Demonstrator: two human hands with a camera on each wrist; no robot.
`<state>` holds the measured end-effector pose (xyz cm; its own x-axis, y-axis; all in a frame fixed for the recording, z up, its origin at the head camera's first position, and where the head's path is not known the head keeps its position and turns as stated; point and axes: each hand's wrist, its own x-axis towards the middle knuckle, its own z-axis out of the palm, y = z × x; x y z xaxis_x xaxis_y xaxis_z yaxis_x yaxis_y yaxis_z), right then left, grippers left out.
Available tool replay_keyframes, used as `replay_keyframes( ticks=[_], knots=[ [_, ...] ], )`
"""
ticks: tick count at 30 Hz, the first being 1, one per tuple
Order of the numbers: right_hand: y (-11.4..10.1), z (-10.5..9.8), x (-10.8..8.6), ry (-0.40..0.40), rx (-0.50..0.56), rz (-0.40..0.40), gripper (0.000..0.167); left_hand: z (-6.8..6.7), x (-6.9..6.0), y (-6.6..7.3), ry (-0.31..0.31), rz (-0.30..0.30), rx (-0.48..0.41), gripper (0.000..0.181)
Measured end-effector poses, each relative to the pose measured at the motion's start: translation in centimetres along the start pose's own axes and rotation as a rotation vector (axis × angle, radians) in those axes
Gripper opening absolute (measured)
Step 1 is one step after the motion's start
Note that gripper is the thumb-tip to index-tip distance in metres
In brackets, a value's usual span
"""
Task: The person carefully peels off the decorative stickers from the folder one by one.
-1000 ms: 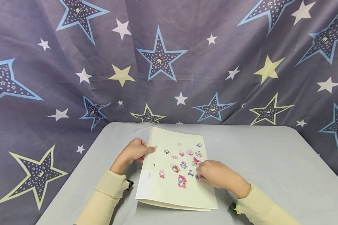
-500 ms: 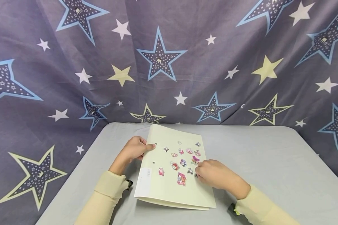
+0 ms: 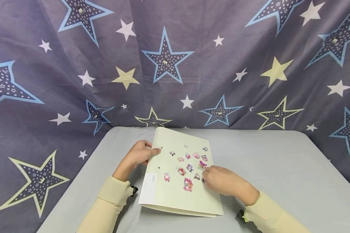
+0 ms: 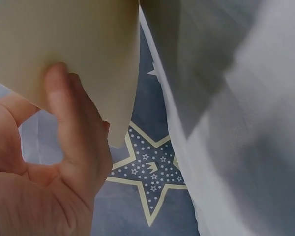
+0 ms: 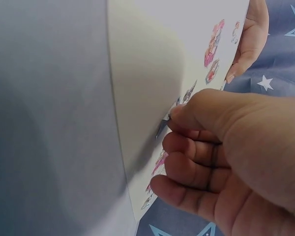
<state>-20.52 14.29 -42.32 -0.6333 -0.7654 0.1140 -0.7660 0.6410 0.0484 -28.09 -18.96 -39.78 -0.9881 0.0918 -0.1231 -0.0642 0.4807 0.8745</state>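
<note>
Place: indoors, likely a home; which room, cannot tell.
Curtain (image 3: 192, 89): purple-grey cloth, spans the background, hangs in folds, bedroom-style print.
Stars (image 3: 126, 77): blue, yellow and white; tiny crowns (image 3: 164, 63) inside the patterned ones.
Worktop (image 3: 259, 161): pale grey, fabric-covered, rounded far corners, far edge just before the curtain.

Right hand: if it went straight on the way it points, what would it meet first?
Likely the cream folder: the right hand seems to pinch a sticker on it; depth is unclear.
</note>
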Motion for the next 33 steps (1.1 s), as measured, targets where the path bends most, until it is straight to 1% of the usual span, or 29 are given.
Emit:
replay_keyframes(
  ticks=[5,10,14,23,33],
  knots=[
    [0.2,0.0,-0.1,0.007,-0.027,-0.026,0.01,0.0,-0.1,0.1,0.0,0.007,-0.014,0.041],
    [0.4,0.1,-0.1,0.015,-0.033,-0.029,0.01,0.0,-0.1,0.3,0.005,0.003,-0.009,0.04],
    [0.7,0.1,-0.1,0.018,0.002,-0.018,0.01,0.1,-0.1,0.4,0.008,-0.008,-0.011,0.038],
    [1.2,-0.2,-0.1,0.032,0.093,0.019,0.009,-0.1,-0.3,0.5,0.004,-0.008,-0.011,0.04],
    [1.9,-0.3,-0.2,0.038,0.126,0.04,0.011,-0.1,-0.2,0.5,-0.005,-0.007,-0.009,0.04]
  ],
)
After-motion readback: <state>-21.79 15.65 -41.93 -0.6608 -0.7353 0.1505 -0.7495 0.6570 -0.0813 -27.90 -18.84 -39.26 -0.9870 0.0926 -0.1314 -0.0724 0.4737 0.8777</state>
